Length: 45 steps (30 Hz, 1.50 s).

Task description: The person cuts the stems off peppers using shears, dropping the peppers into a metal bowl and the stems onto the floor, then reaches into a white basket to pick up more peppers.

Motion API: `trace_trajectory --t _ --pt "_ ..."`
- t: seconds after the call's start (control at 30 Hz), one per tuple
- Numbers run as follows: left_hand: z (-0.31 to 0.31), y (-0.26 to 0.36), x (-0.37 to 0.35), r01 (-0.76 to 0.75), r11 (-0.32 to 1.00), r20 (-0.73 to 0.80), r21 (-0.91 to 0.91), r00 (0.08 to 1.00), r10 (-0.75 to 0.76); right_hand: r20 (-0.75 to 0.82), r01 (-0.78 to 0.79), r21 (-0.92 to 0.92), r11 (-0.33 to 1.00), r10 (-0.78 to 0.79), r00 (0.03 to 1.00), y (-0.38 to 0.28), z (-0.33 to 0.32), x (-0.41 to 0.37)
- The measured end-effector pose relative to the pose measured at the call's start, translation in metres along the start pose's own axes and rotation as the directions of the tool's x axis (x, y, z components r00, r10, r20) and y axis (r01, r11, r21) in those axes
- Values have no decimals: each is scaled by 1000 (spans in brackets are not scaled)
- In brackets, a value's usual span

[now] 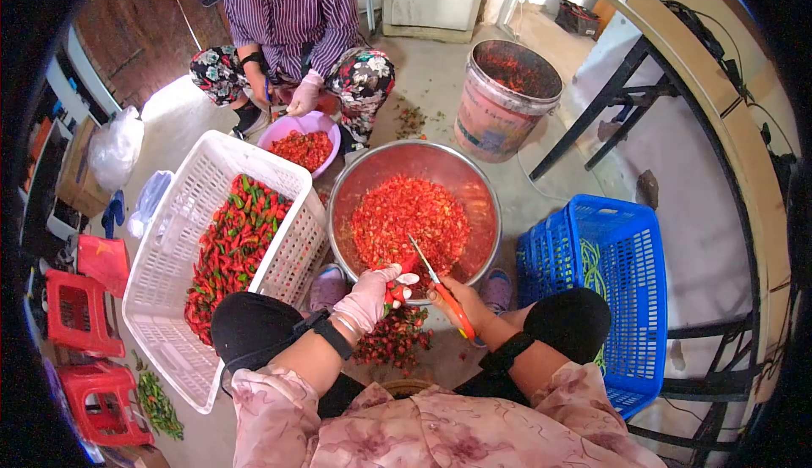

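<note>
My left hand (370,296), in a pale glove, is closed around red chili peppers (395,293) at the near rim of a large steel bowl (482,189). Bare, my right hand (461,303) grips the orange handles of a pair of scissors (454,303). The scissor blades point up and left over the bowl, close to the peppers in my left hand. Chopped red chili (410,218) fills much of the bowl. To the left, a white plastic crate (161,256) holds many whole red and green peppers (237,239).
Opposite me a person in a striped shirt (292,11) squats over a pink basin (271,134) of chopped chili. A stained bucket (499,121) stands beyond the bowl. A blue crate (630,299) is at my right, red stools (80,311) at far left.
</note>
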State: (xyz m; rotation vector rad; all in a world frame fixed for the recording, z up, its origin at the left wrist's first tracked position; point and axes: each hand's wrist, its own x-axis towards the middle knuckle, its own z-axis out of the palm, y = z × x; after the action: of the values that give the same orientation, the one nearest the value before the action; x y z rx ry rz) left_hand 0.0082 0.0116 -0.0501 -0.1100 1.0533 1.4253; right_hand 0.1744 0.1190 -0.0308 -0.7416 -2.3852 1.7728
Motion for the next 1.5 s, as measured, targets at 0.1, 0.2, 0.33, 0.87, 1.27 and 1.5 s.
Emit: trace_trajectory --t 0.1,0.2,0.33,0.87,1.27,1.5 --pt "-4 3 3 22 998 -30 -62 999 -24 14 -29 -5 1000 29 999 6 -3 -2" --pt "-8 8 3 34 994 -50 -104 998 -39 30 -31 53 998 30 999 3 -1 -2" --pt "-6 7 3 122 987 -3 -104 992 -122 21 114 69 991 -116 993 17 3 1" --pt "-22 2 21 191 970 10 -152 981 -192 86 -65 46 997 61 994 -3 2 -4" --pt "-8 9 12 114 991 -90 -72 989 -120 68 -14 -102 995 21 997 6 3 -3" --pt "-5 9 9 92 987 -98 -129 990 -105 74 63 -33 997 -60 995 21 0 1"
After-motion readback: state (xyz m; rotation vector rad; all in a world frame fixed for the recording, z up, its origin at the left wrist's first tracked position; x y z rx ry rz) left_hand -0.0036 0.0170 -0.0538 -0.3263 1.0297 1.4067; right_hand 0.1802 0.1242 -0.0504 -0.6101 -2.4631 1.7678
